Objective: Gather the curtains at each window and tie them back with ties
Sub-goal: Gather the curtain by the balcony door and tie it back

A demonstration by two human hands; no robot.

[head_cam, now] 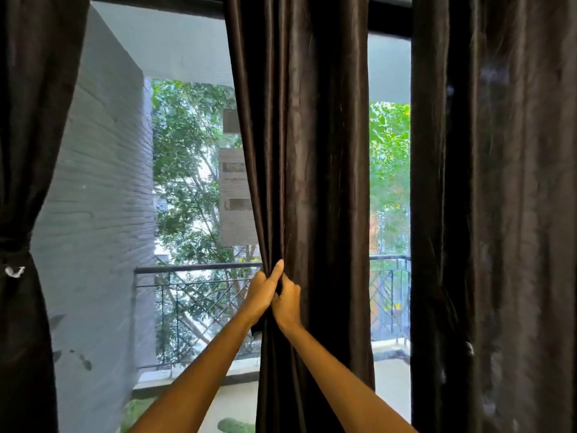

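Forearms reach up and away from the bottom edge, bare to the wrist, and meet at the left edge of the middle curtain (312, 182). Left hand (263, 293) is closed on that edge, fingers wrapped round the bunched cloth with the thumb lying straight up along the fold. Right hand (287, 303) sits just beside it and touching it, curled tight on the same gathered edge a little lower and to the right. This dark brown curtain hangs from the top of the view to below it, pinched in where the hands hold it and falling in long folds above and beneath. To the right a second dark curtain (493, 214) hangs loose and straight, with a narrow strip of glass between the two. At the far left a third curtain (22, 151) is already drawn in at the waist by a dark tie (15, 245), with a small white piece showing just under the tie. Beyond the glass lies a balcony with a dark metal railing (193, 295) of criss-cross bars, and a grey brick wall (103, 214) runs along its left side. Farther still stand green trees (187, 170), and a pale building shows between the leaves.
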